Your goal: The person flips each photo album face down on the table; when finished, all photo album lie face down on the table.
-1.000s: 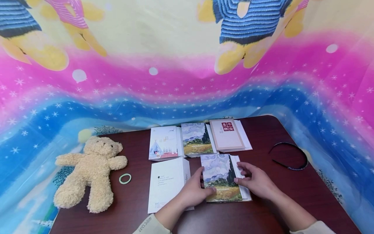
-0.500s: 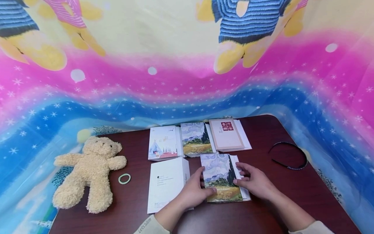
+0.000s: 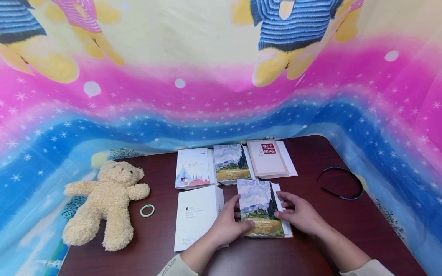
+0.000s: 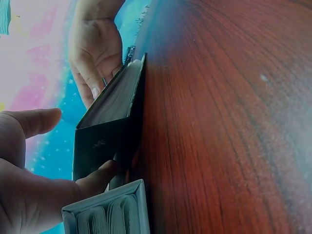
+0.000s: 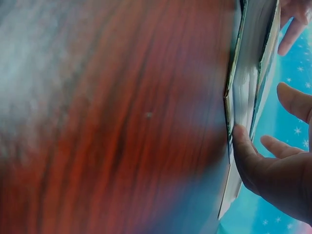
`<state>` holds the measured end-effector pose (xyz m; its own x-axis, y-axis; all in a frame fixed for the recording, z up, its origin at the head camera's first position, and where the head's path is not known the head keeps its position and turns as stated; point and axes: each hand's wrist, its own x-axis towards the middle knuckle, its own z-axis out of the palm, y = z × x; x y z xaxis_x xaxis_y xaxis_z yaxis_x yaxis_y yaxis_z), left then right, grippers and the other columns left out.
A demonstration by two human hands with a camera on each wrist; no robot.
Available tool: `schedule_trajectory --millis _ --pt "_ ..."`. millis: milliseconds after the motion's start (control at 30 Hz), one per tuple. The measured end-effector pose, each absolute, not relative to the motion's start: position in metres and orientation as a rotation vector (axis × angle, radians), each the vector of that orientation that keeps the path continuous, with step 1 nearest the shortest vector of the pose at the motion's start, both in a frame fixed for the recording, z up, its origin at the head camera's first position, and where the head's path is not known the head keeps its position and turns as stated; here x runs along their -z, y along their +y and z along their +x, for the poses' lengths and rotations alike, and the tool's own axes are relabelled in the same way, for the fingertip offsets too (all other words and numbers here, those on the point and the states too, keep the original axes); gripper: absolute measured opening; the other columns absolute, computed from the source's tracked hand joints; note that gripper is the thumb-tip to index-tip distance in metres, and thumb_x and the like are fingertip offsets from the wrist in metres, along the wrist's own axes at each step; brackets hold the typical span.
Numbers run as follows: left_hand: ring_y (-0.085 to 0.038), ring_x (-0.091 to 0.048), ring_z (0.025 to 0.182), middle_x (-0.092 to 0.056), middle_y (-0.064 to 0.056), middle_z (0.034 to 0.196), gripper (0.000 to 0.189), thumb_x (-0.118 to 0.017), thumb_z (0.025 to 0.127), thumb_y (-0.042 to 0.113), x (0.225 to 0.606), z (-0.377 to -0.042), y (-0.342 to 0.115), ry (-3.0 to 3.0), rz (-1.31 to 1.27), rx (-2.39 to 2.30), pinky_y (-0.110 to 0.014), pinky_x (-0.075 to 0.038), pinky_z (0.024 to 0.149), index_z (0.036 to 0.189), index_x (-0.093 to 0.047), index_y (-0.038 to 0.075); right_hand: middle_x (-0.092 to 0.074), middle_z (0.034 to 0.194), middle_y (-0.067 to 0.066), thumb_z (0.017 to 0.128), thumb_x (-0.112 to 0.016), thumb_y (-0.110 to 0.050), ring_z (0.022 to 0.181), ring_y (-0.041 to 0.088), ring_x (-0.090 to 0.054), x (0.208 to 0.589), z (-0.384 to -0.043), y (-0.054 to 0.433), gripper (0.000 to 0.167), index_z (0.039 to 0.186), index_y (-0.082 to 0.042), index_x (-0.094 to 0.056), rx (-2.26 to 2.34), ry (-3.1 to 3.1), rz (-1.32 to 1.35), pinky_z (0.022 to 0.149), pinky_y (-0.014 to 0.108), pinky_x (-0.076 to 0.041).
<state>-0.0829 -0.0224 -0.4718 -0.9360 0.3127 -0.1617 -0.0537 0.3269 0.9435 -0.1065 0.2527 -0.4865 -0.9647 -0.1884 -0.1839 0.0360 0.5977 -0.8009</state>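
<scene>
A photo album (image 3: 259,203) with a painted landscape cover lies on the table between my two hands. My left hand (image 3: 230,222) is at its spine side. In the left wrist view, a finger (image 4: 100,178) of it touches the dark spine (image 4: 95,146) while the thumb is held out, apart from the cover. My right hand (image 3: 302,212) is at the page side. In the right wrist view one fingertip (image 5: 240,131) touches the page edges, with the thumb lifted away. A white album (image 3: 197,218), back cover up, lies beside my left wrist.
Behind stand three albums in a row: a white one (image 3: 193,168), a second landscape one (image 3: 232,164) and a pinkish one (image 3: 267,158). A teddy bear (image 3: 107,203) and green ring (image 3: 147,211) lie left, a black headband (image 3: 345,184) right, on the dark table (image 3: 293,257).
The landscape album has shifted slightly away from me, its right edge a little to the left. My right hand has moved slightly left with it; the left hand stays about the same.
</scene>
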Motion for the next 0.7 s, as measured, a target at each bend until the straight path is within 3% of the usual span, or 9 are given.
schedule_trajectory --millis 200,500,700 --pt "-0.027 -0.061 0.11 -0.052 -0.012 0.13 0.096 -0.086 0.08 0.02 0.471 -0.0811 -0.0236 2.275 0.249 -1.69 -0.049 -0.054 0.093 0.159 -0.033 0.003 -0.056 0.145 0.018 0.088 -0.084 -0.025 0.122 0.032 -0.059 0.4883 -0.1068 0.2525 0.076 0.152 -0.003 -0.05 1.351 2.534 -0.115 0.09 0.03 -0.055" --pt "-0.025 -0.06 0.111 -0.048 -0.008 0.132 0.096 -0.087 0.081 0.022 0.4727 -0.0816 -0.0265 2.277 0.295 -1.715 -0.048 -0.053 0.095 0.16 -0.034 0.01 -0.056 0.146 0.017 0.088 -0.084 -0.028 0.12 0.03 -0.06 0.4899 -0.1063 0.2488 0.075 0.153 -0.006 -0.05 1.365 2.505 -0.084 0.091 0.037 -0.053" --pt "-0.025 -0.061 0.11 -0.048 -0.007 0.132 0.096 -0.088 0.079 0.021 0.4737 -0.0816 -0.0267 2.264 0.315 -1.745 -0.047 -0.053 0.097 0.159 -0.036 0.013 -0.058 0.144 0.017 0.088 -0.085 -0.026 0.119 0.03 -0.061 0.4892 -0.1057 0.2464 0.074 0.151 -0.006 -0.052 1.392 2.488 -0.063 0.088 0.035 -0.053"
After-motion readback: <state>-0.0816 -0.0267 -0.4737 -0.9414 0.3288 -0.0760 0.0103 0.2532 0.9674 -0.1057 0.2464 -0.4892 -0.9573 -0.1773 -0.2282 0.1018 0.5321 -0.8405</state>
